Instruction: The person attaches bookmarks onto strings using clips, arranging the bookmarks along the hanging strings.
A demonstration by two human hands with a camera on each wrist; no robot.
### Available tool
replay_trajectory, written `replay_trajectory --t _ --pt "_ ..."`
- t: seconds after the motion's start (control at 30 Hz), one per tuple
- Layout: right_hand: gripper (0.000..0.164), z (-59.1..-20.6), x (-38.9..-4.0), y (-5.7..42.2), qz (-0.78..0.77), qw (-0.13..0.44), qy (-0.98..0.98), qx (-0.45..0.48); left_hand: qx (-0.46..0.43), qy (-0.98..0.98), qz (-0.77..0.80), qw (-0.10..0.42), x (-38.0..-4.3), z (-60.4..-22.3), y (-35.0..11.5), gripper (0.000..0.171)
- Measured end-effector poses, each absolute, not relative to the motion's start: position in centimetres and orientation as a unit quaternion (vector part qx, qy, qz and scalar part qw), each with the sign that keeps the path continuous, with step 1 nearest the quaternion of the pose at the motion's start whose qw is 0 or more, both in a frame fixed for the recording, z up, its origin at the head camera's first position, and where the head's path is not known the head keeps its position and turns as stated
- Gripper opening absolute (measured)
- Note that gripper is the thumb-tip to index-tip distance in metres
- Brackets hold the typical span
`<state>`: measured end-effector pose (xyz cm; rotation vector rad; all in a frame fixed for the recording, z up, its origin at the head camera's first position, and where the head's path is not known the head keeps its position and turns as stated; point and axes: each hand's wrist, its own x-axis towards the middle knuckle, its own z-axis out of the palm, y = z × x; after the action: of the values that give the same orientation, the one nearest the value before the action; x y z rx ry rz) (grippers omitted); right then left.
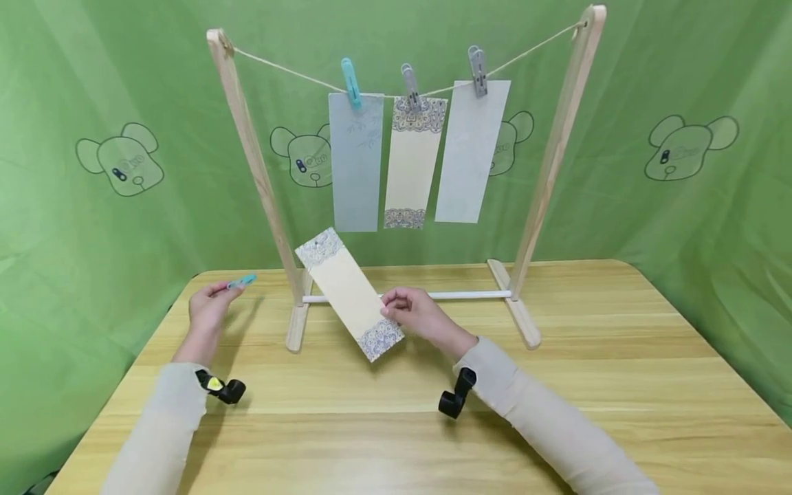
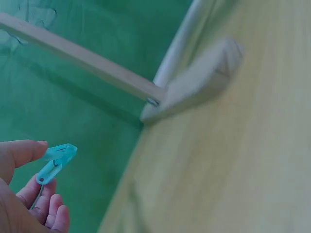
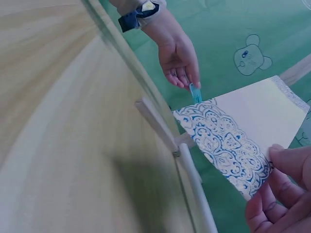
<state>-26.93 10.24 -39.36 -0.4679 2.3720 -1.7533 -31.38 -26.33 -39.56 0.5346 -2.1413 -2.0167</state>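
My right hand (image 1: 421,316) pinches the long edge of a cream paper card (image 1: 349,292) with blue lace-like patterns at both ends, held tilted above the table. In the right wrist view the card (image 3: 228,141) sits between thumb and fingers. Off to the left, my left hand (image 1: 209,313) pinches a turquoise clothespin (image 1: 241,281) by its handle end, thumb on one side and fingers on the other. The left wrist view shows the same clothespin (image 2: 57,162) with its nose pointing away from the palm.
A wooden rack (image 1: 254,151) carries a string (image 1: 284,67). From it hang a pale blue card (image 1: 356,165), a patterned cream card (image 1: 410,168) and a whitish card (image 1: 473,151), under one turquoise (image 1: 350,82) and two grey clothespins (image 1: 478,71). A white bar (image 1: 470,295) joins the feet.
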Motion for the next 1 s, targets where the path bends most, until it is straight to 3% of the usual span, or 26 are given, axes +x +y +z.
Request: replay_trajectory --t 0.17,0.43,1.0 --pt "0.016 -38.6 -27.6 10.4 -0.588 0.050 0.795 -0.139 0.146 -0.723 -0.666 0.109 -31.1 -37.0 -25.7 0.037" --pt "0.016 -37.8 -28.3 10.3 -0.593 0.023 0.793 -0.133 0.041 -0.708 -0.698 0.098 -30.7 -32.7 -24.6 0.013" --pt "0.015 -35.9 -29.5 9.5 -0.613 -0.028 0.776 -0.144 -0.102 -0.686 -0.710 0.123 -29.2 -25.2 -22.1 0.009"
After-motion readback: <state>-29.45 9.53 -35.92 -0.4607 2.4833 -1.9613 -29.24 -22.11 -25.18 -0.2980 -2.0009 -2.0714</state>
